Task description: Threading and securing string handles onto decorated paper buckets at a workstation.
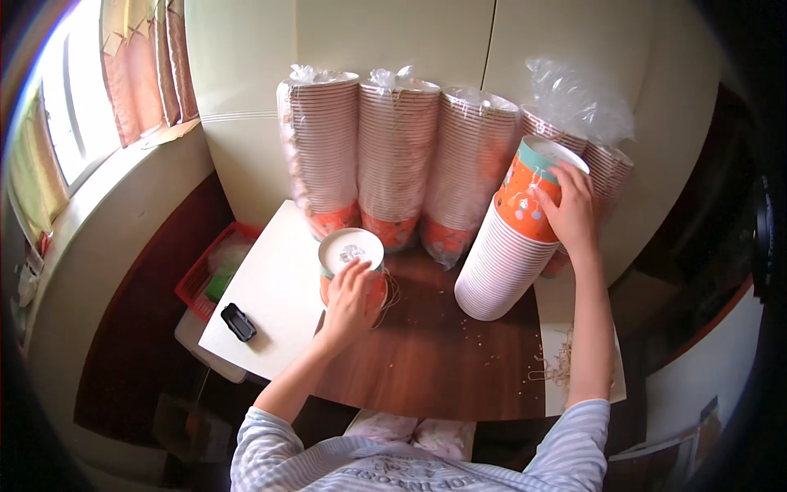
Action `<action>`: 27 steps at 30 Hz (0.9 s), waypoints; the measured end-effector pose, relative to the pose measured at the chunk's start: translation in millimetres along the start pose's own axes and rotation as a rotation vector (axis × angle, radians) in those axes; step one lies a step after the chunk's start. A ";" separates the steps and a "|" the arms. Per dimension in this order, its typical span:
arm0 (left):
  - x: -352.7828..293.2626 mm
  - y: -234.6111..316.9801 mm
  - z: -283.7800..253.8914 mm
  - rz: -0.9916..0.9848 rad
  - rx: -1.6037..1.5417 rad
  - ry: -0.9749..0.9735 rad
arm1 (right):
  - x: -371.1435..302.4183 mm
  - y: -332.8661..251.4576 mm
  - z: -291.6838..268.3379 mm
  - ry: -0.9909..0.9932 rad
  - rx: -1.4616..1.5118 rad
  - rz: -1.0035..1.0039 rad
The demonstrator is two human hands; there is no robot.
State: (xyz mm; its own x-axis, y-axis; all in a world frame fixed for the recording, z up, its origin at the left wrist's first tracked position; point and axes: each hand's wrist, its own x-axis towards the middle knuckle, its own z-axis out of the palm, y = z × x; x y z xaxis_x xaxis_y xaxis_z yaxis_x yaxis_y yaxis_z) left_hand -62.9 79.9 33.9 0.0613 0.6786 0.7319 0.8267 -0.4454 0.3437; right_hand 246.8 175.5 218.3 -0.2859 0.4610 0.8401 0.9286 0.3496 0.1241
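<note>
An orange paper cup with a teal band (328,271) stands upside down on the table at the left, its pale base facing up. My left hand (351,305) grips its near side, with fingertips on the base's edge. Thin string loops show beside this cup. To the right is a tall stack of nested, upside-down paper cups (504,266), mostly white rims. Its orange and teal topmost cup (516,193) is in the grasp of my right hand (570,205), fingers on its right side and thumb across the front.
Behind stand several plastic-wrapped cup stacks (398,156), with a loose clear bag (582,98) at back right. A small black open case (238,322) lies on the white tabletop at left, near a red basket (201,275). Tangled string (559,365) lies by the right edge.
</note>
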 end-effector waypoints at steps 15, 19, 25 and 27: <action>-26.2 43.6 35.6 0.087 -0.190 -0.235 | 30.8 32.2 15.3 -0.014 0.294 0.216; -31.5 43.9 38.8 0.095 -0.181 -0.256 | 42.0 39.9 7.9 0.050 0.290 0.228; -25.8 51.2 38.1 0.078 -0.232 -0.213 | 75.1 40.2 -68.1 0.300 0.282 0.205; -25.2 53.4 34.2 0.036 -0.263 -0.192 | 66.1 36.5 -93.4 0.425 0.429 0.163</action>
State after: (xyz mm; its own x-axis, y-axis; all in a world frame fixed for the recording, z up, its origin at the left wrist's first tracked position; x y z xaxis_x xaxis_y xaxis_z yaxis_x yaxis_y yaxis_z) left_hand -1.2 59.0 13.7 0.2127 0.7461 0.6310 0.6508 -0.5898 0.4781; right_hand 283.9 142.6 327.6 0.0523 0.2025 0.9779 0.7498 0.6388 -0.1724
